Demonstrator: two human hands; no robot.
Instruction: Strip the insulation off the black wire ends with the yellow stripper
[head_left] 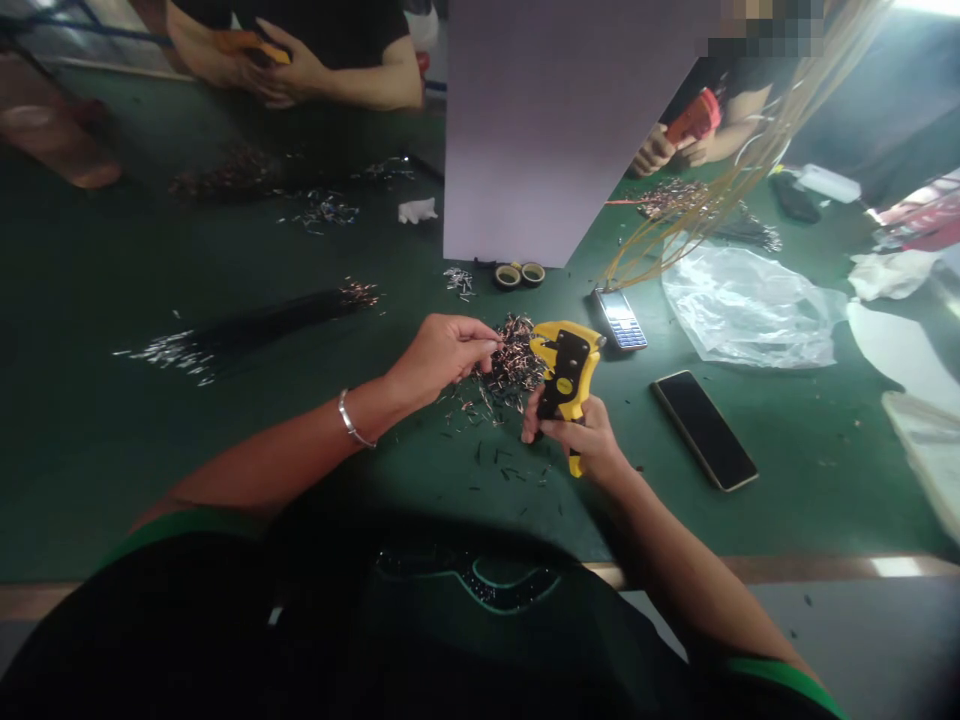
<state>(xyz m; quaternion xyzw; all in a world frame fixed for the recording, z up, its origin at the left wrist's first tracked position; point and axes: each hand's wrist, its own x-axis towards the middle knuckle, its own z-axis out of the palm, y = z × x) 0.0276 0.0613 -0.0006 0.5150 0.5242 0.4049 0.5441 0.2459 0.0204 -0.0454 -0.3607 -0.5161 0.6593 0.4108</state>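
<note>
My left hand (446,352), with a silver bracelet on its wrist, has thumb and forefinger pinched together at the left edge of a pile of short copper-tipped wire pieces (517,365). What the pinch holds, if anything, is too small to name. Right of the pile, my right hand (581,435) is wrapped round the handles of a yellow and black wire stripper (566,370), whose jaws point up and left over the pile. A bundle of black wires (277,322) with bare copper ends lies to the left.
Ahead are a grey upright panel (532,130) and two tape rolls (508,276). On the right lie a keypad phone (620,320), a smartphone (706,430) and a clear plastic bag (750,305). Two people work across the green table (300,540).
</note>
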